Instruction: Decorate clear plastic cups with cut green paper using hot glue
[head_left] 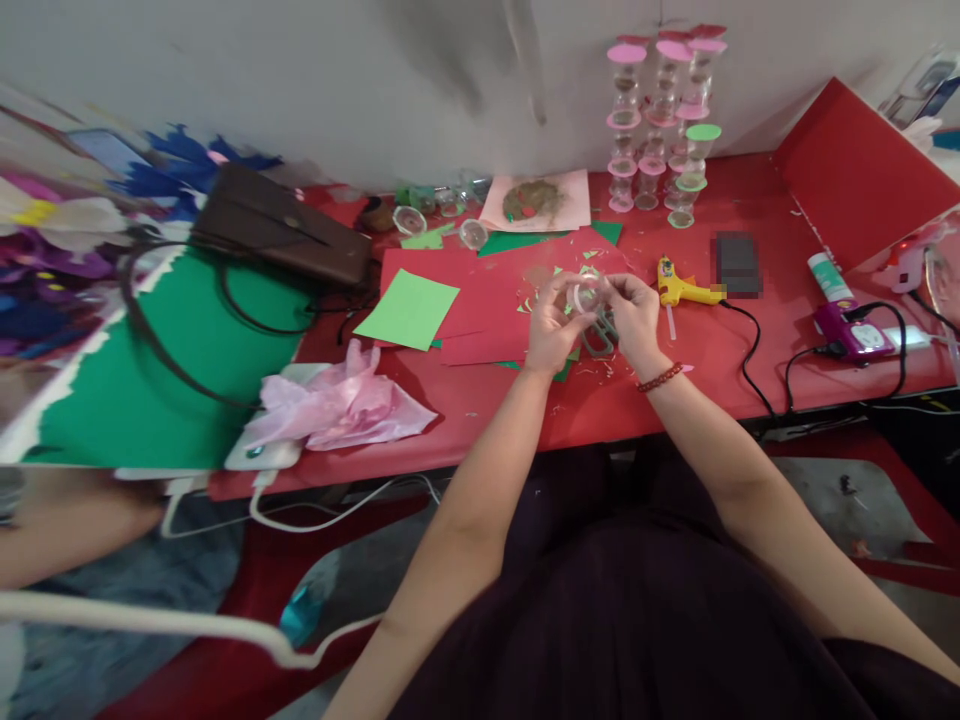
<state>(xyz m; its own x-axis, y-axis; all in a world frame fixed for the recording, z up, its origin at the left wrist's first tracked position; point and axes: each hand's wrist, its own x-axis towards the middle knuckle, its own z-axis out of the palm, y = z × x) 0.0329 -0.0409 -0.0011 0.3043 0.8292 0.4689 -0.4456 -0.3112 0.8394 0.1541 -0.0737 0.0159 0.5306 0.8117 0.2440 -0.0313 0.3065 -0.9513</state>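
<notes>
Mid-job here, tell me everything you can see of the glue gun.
The glue gun is yellow, apparently plastic, with small dark and bluish details at its tip end. It lies on the red tabletop to the right of the right hand, which isn't touching it. A pale, translucent stick protrudes toward the person. From its handle end, a black cord curves toward the table's near edge. Whether it's hot can't be told.

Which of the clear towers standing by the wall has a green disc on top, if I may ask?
The shortest tower, at the group's front right: its top disc is green, whereas the taller ones have pink or red tops.
</notes>
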